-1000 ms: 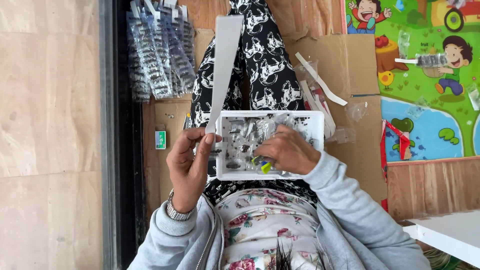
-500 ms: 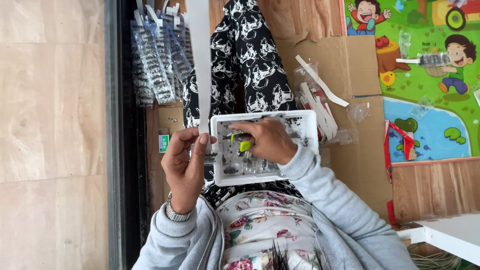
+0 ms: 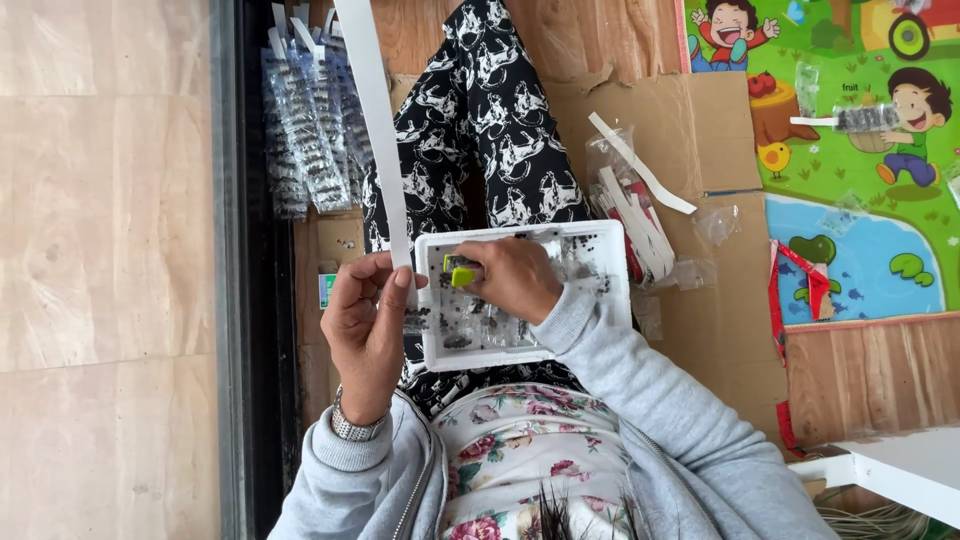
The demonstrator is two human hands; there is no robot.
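Looking down, we see a stack of clear packets (image 3: 305, 140) lying on the floor at far left. Our left hand (image 3: 365, 320) pinches the lower end of a long white paper strip (image 3: 375, 130), which runs up and away from us, just beside the left rim of a white tray (image 3: 600, 290). The tray rests on our lap, over black-and-white patterned trousers (image 3: 480, 110), and holds small dark parts. Our right hand (image 3: 515, 280) reaches into the tray, fingers closed around a small yellow-green tool (image 3: 460, 272). Further right, loose strips and bags (image 3: 635, 200) lie on cardboard, beside a colourful play mat (image 3: 850, 150).
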